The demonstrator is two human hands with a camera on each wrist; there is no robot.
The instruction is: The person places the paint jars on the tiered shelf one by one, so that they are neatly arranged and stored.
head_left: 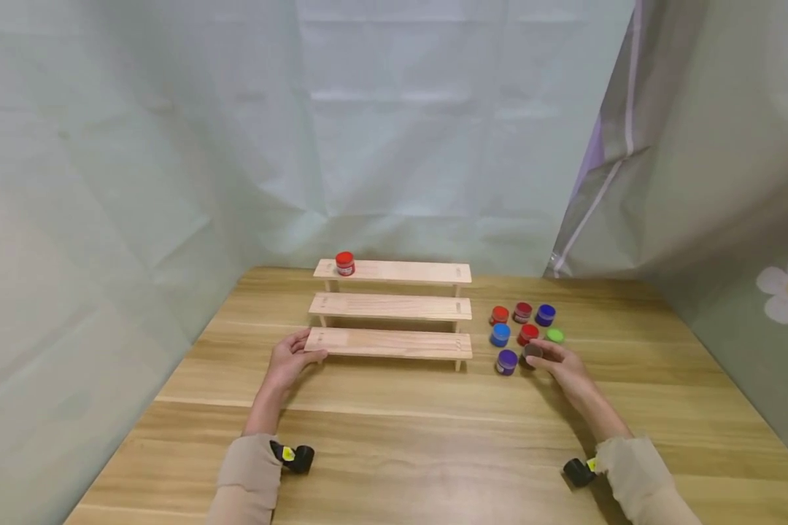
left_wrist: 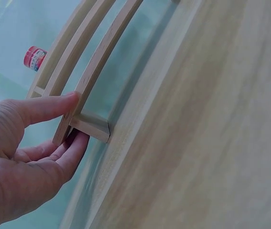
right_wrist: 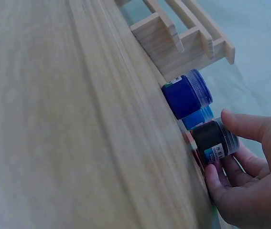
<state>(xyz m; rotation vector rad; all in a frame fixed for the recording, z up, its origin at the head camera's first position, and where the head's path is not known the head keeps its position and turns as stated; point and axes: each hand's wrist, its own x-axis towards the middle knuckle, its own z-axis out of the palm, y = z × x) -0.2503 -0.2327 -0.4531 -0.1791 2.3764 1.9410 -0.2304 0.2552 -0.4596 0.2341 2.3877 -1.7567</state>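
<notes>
A three-step wooden rack (head_left: pixel 387 343) stands on the table, with one red paint jar (head_left: pixel 345 264) on the left of its top step. My left hand (head_left: pixel 292 359) pinches the left end of the lowest step; in the left wrist view the thumb lies on the board and the fingers (left_wrist: pixel 73 155) are under it, by the leg. To the right of the rack, my right hand (head_left: pixel 562 368) holds a black paint jar (right_wrist: pixel 215 142) between thumb and fingers. Right beside that jar sits a dark purple-blue paint jar (head_left: pixel 506 362).
Behind them stand a light blue jar (head_left: pixel 500 335), a red jar (head_left: pixel 528 335), a green-lidded jar (head_left: pixel 554 335), an orange-red jar (head_left: pixel 499 316), a dark red jar (head_left: pixel 522 313) and a dark blue jar (head_left: pixel 546 315). Pale curtains (head_left: pixel 407 146) hang behind the table.
</notes>
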